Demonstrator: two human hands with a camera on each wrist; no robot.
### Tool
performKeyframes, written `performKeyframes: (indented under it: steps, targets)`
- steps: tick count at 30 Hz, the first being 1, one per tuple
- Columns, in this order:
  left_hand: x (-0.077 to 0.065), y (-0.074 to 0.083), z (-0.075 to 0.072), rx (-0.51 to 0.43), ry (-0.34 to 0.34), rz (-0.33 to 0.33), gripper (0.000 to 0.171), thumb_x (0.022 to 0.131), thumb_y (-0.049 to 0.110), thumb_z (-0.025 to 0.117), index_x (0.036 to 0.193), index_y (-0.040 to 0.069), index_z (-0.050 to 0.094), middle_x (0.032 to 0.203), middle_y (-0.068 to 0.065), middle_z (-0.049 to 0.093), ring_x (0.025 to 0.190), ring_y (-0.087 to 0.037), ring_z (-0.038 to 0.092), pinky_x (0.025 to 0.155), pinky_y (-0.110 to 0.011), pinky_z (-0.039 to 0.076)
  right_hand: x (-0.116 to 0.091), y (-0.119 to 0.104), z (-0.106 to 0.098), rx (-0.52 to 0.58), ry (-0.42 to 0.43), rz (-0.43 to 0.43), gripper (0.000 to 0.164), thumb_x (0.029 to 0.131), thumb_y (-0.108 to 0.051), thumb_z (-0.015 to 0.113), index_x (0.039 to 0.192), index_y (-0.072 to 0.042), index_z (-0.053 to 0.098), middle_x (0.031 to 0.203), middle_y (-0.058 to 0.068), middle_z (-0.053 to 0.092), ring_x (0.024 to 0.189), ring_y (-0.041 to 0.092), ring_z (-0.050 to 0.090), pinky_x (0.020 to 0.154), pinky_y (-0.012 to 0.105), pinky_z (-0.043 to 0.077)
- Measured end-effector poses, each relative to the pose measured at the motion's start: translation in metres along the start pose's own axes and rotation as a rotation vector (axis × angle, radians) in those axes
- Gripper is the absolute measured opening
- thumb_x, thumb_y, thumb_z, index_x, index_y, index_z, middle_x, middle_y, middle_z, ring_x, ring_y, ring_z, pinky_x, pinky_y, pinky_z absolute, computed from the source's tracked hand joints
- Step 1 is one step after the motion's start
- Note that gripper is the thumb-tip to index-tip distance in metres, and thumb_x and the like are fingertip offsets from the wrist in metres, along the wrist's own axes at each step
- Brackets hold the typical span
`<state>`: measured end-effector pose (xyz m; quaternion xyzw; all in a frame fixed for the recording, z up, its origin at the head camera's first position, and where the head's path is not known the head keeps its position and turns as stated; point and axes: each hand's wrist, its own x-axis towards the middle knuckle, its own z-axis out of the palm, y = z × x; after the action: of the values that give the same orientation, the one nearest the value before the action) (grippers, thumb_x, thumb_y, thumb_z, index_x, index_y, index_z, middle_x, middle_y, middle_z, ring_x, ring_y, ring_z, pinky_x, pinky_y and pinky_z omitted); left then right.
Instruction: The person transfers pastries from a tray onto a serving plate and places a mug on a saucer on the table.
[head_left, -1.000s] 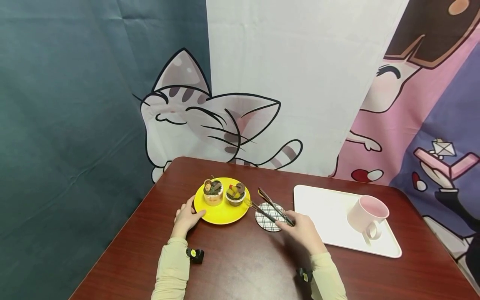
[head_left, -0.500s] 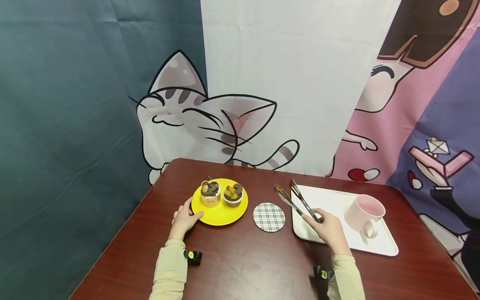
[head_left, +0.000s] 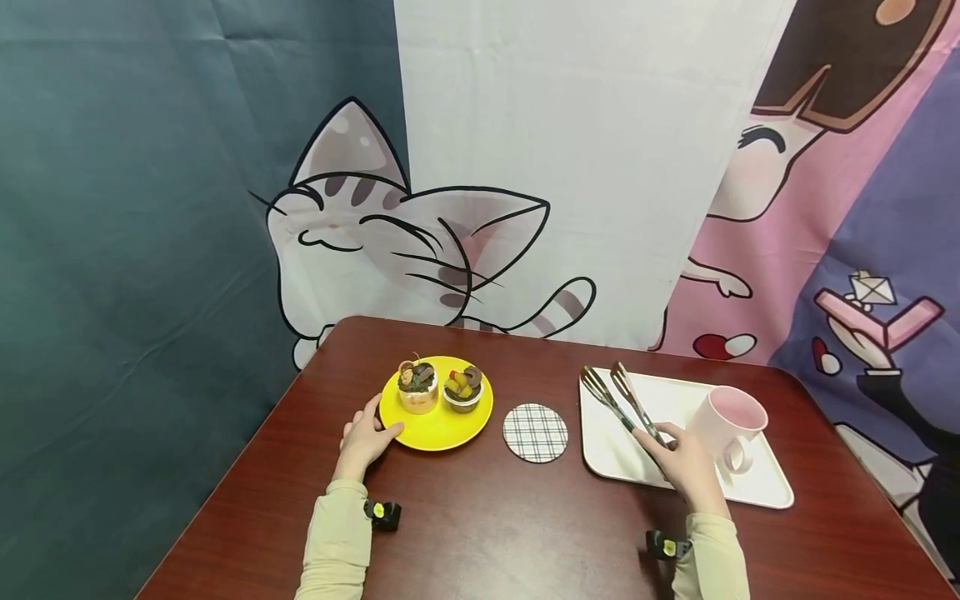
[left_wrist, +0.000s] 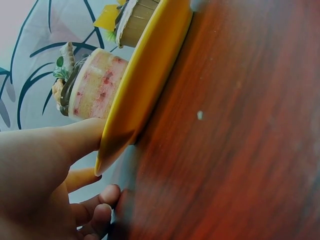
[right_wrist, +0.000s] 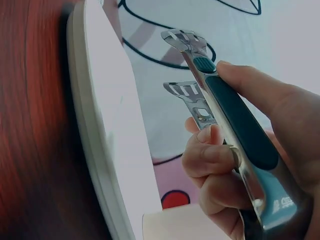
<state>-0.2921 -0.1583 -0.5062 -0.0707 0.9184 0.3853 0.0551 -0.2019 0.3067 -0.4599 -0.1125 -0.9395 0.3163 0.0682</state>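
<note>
My left hand (head_left: 363,440) pinches the near-left rim of a yellow plate (head_left: 442,433), thumb on the rim and fingertips by its edge. On the plate stand a layered cake cup (head_left: 417,400) with a dark topping and a small fruit-topped cupcake (head_left: 462,400). Metal tongs (right_wrist: 240,120) with dark green grips are in my right hand (head_left: 688,468), thumb along one arm and fingers curled round the other. Their slotted tips are spread apart, with nothing between them, above the left part of a white tray (head_left: 611,457).
A pale pink mug (head_left: 718,429) stands on the tray's right side, close to the right hand. Between plate and tray lies a round checked coaster (head_left: 535,433). The brown table (head_left: 480,533) meets a cartoon-printed cloth (head_left: 600,167) behind it.
My right hand has carried the tongs rightward, from beside the fruit cupcake and over the coaster to above the tray. The left hand stays at the plate.
</note>
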Motion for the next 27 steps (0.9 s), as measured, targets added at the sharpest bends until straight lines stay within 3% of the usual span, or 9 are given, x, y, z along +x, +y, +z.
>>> performKeyframes:
  steps: [4, 7, 16, 27]
  targets:
    - [0.0, 0.0, 0.0, 0.002, 0.0, 0.005, 0.078, 0.088, 0.035, 0.063, 0.152, 0.012, 0.025, 0.099, -0.015, 0.045, 0.095, -0.032, 0.038, 0.077, -0.039, 0.029, -0.002, 0.008, -0.004, -0.028, 0.018, -0.005, 0.055, 0.089, -0.049, 0.063, 0.118, -0.003, 0.066, 0.11, 0.025, 0.066, 0.088, 0.029, 0.058, 0.071, 0.033, 0.042]
    - [0.001, 0.0, 0.0, 0.003, 0.0, 0.006, 0.078, 0.088, 0.035, 0.063, 0.152, 0.012, 0.025, 0.099, -0.015, 0.045, 0.095, -0.032, 0.038, 0.077, -0.04, 0.029, -0.003, 0.013, -0.006, -0.017, 0.004, 0.016, 0.056, 0.089, -0.048, 0.062, 0.12, -0.001, 0.065, 0.119, 0.028, 0.063, 0.099, 0.035, 0.06, 0.079, 0.039, 0.044]
    - [0.003, -0.004, 0.001, 0.014, 0.0, 0.01, 0.078, 0.088, 0.035, 0.063, 0.152, 0.013, 0.024, 0.097, -0.013, 0.045, 0.097, -0.032, 0.038, 0.078, -0.041, 0.03, -0.002, 0.023, -0.008, -0.039, -0.015, 0.022, 0.055, 0.088, -0.041, 0.065, 0.116, 0.006, 0.065, 0.112, 0.032, 0.064, 0.094, 0.037, 0.065, 0.074, 0.038, 0.047]
    - [0.003, -0.005, 0.001, 0.0, -0.001, 0.017, 0.079, 0.087, 0.035, 0.064, 0.152, 0.013, 0.025, 0.095, -0.012, 0.045, 0.096, -0.031, 0.038, 0.078, -0.04, 0.029, 0.0, 0.032, -0.001, -0.096, -0.041, 0.023, 0.057, 0.088, -0.046, 0.064, 0.118, 0.003, 0.065, 0.107, 0.029, 0.067, 0.092, 0.037, 0.066, 0.074, 0.045, 0.049]
